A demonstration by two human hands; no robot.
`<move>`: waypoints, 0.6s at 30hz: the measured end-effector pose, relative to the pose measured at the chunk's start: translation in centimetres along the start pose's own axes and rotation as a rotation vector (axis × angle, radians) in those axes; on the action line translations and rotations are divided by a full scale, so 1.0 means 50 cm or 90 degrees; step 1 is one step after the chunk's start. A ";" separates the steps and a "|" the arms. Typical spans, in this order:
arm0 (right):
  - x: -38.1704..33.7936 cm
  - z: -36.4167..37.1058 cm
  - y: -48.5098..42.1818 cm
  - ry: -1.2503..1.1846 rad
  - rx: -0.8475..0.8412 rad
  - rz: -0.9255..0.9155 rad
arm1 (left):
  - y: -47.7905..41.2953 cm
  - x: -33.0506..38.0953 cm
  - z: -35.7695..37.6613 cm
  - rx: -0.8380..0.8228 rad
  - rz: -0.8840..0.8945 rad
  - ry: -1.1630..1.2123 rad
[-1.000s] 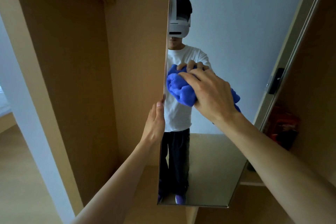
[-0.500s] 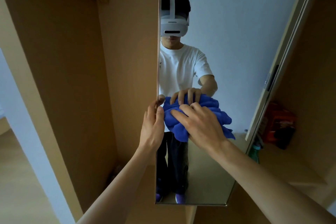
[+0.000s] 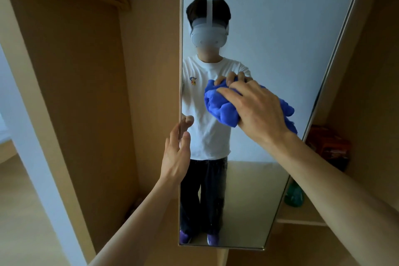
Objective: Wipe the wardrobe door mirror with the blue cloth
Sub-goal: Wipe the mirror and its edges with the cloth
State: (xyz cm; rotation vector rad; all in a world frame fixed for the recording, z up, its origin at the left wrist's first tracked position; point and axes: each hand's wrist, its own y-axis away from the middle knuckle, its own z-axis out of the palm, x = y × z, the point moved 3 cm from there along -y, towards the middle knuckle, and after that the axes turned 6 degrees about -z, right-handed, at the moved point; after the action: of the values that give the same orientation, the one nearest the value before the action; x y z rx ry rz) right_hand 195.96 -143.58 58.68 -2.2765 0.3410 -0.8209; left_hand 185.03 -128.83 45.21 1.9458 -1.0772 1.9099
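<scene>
Since half a second ago the blue cloth (image 3: 220, 103) has travelled up and to the right, away from the left hand (image 3: 176, 157). It now sits at middle height on the mirror (image 3: 269, 28), pressed to the glass. The right hand (image 3: 257, 112) grips it in a bunch, fingers curled over its top. The left hand lies nearly flat on the mirror's left edge, fingers straight, thumb on the glass; probably it only steadies the door, but the far side is hidden. The cloth is soft and light, easy to hold bunched, while the glass is stiff and fragile, so the pressure should be moderate. The mirror faces the person, its long axis vertical.
</scene>
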 end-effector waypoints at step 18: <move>-0.046 0.095 0.160 -0.117 -0.118 -0.037 | 0.020 -0.002 0.050 0.113 -0.102 -0.116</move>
State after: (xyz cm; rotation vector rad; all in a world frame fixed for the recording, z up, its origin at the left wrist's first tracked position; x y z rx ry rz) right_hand 197.10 -145.98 49.46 -2.5239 0.2772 -0.6234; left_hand 186.33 -131.05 44.45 2.2652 -0.7889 1.8256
